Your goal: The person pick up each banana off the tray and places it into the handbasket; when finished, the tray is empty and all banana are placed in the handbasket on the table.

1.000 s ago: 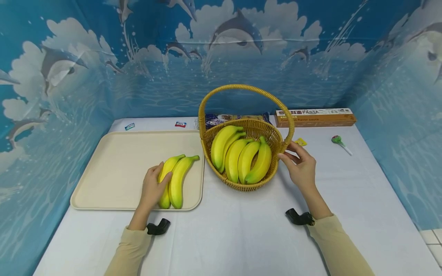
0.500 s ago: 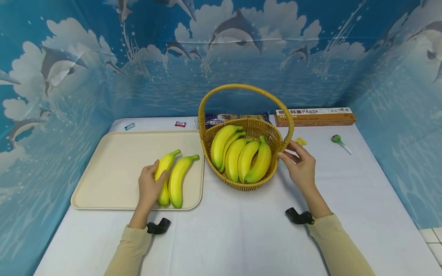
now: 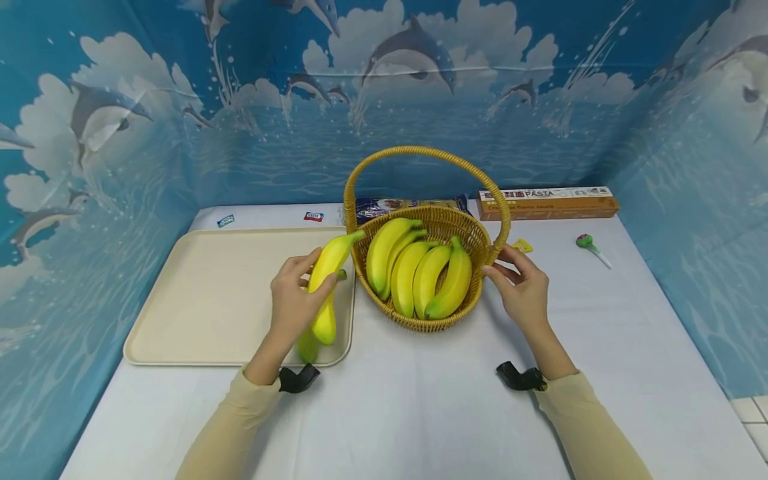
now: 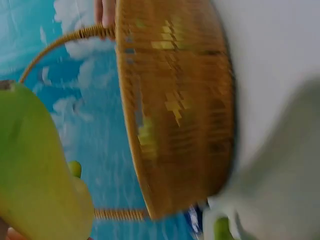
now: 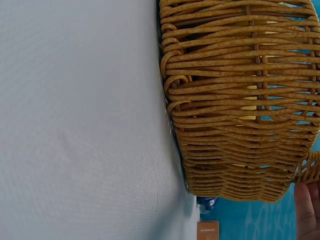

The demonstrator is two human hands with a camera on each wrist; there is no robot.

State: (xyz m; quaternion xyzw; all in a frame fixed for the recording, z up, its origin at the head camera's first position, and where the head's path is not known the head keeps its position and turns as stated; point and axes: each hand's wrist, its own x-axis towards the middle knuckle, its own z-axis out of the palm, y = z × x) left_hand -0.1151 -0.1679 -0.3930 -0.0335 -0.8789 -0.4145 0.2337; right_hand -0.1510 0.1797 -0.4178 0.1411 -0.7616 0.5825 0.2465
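My left hand [image 3: 295, 293] grips a yellow banana [image 3: 329, 277], raised above the right part of the cream tray [image 3: 204, 293]. In the left wrist view this banana [image 4: 37, 170] fills the left side, close to the camera. Beneath it on the tray lies another banana [image 3: 308, 347], mostly hidden. To the right stands a wicker basket [image 3: 420, 325] with a tall hoop handle, holding several bananas [image 3: 414, 273]. My right hand [image 3: 523, 288] pinches the basket's right side at the foot of the handle. In the right wrist view its fingers [image 5: 304, 207] touch the handle's base.
Behind the basket lie a dark blue packet [image 3: 384, 209] and a long pasta box [image 3: 549, 204]. A green-topped lollipop [image 3: 593, 251] and a yellow wrapped sweet [image 3: 523, 247] lie at right. Two small wrapped sweets, one red [image 3: 314, 217] and one teal [image 3: 225, 220], lie behind the tray.
My left hand has lifted the left one of the two bananas off the tray and carried it rightward toward the basket, over the other banana. My right hand has stayed at the basket.
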